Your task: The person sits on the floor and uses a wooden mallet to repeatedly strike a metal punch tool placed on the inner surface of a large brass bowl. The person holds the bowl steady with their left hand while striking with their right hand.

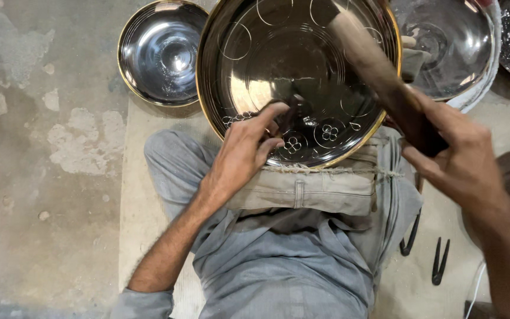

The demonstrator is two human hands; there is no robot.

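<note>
Left hand (244, 150) pinches a punch (293, 106) on the bowl (255, 53); right hand (455, 156) grips a mallet (379, 77).

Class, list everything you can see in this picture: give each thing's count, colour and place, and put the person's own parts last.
Large engraved bowl: one, shiny steel with a gold rim, circle and flower patterns, resting on the lap at top centre.
Plain bowl: one, steel with a gold rim, on the floor at upper left.
Glossy bowl: one, silver, upper right.
Wooden mallet: one, dark brown, raised over the large engraved bowl.
Punch tool: one, dark, hard to make out, tip on the bowl.
Metal tongs: two pairs, black, on the mat at lower right.
Mat: one, beige, under the person.
Left hand: steadies the punch tool.
Right hand: closed round the wooden mallet.
</note>
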